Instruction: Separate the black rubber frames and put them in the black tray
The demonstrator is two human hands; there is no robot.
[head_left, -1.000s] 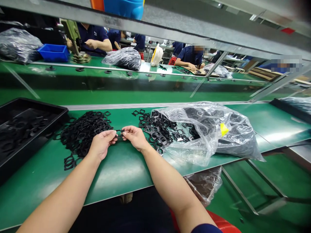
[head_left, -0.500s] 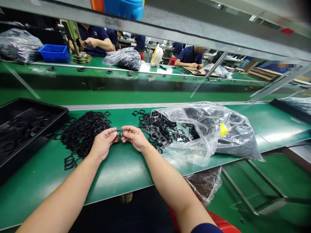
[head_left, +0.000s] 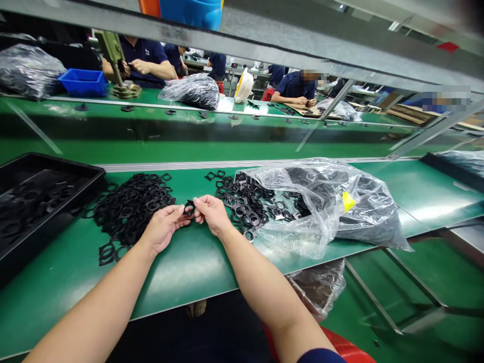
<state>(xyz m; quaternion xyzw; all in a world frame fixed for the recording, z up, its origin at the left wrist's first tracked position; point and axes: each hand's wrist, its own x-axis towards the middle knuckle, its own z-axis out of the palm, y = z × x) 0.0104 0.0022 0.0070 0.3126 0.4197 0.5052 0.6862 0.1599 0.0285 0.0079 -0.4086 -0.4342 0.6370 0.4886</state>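
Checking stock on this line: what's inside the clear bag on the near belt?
The clear bag holds a mass of black parts, like the square frames spilled from its mouth onto the belt. A yellow tag shows too. Folds and glare hide their shapes and count.

Since the earlier views, our left hand has turned inward, and the black gasket pinched between it and our right hand now sits tilted, no longer flat.

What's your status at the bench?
Left hand and right hand pinching one black gasket. Loose gaskets on green bench. Plastic bag to the right, clear of hands.
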